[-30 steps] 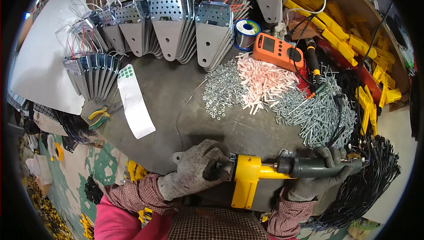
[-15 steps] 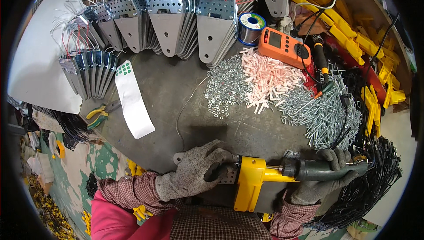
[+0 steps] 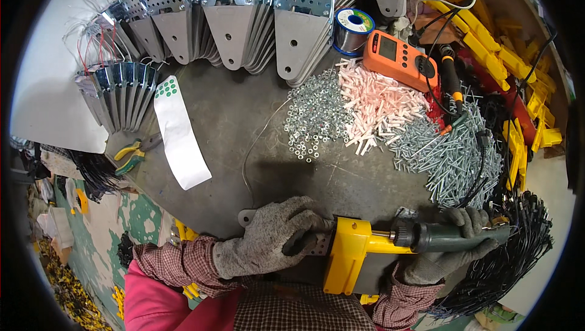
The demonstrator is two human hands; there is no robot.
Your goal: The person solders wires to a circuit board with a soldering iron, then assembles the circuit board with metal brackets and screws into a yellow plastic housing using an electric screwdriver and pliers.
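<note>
My left hand, in a grey knit glove, is closed round a grey plate with a perforated metal end; its rounded tab with a hole sticks out past the wrist side. At my fingertips the plate's metal end meets a yellow plastic housing. My gloved right hand is wrapped round a dark green electric screwdriver, lying level. Its shaft points left and reaches the housing's right side, above a yellow arm; the tip is hidden. Most of the plate is covered by my left hand.
Loose nuts, pale pink sleeves and screws lie beyond my hands. An orange multimeter and solder spool stand behind. Grey plates line the back. Pliers, a sticker strip and black cables flank me.
The view has shifted slightly, so the things at the back sit a little higher in the picture. Both hands keep their grip, with the screwdriver still at the yellow housing.
</note>
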